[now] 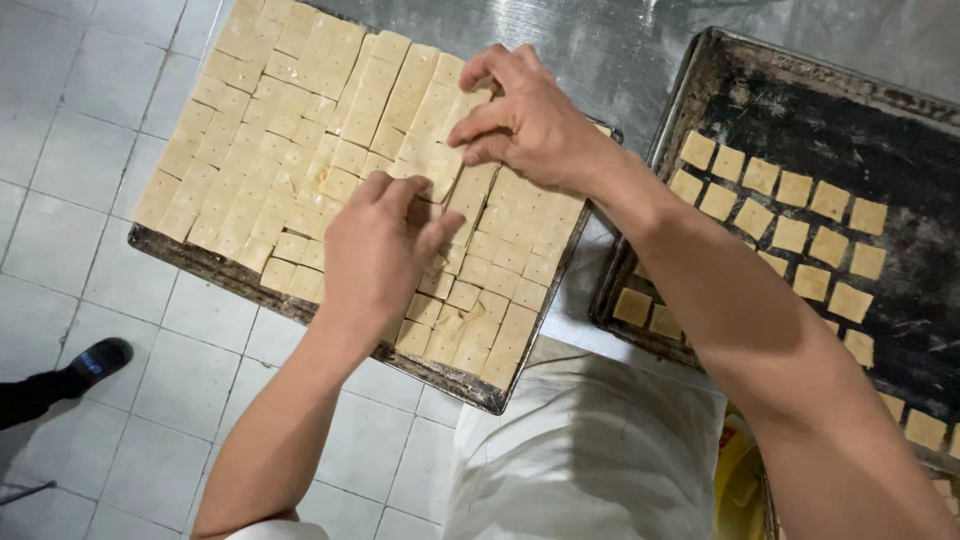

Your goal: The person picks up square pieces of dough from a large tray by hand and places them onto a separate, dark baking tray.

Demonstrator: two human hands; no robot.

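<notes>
We see both our hands over a dark metal baking tray (215, 268) in the upper left and centre of the frame, packed edge to edge with pale tan square dough pieces (270, 130). Our left hand (378, 255) lies palm down at the centre, fingers curled and half closed, fingertips touching the dough squares; we cannot tell whether it grips one. Our right hand (525, 120), at the upper centre, is bent with its fingers pinching a cut strip of the same dough (465, 185) at its top end. At the right of the frame a blackened second baking tray (800, 70) carries spaced dough squares (790, 235) in rows. Both trays rest on a steel worktop (620, 60). Below lie a grey tiled floor (60, 200) and a black shoe (95, 362) at the lower left.
</notes>
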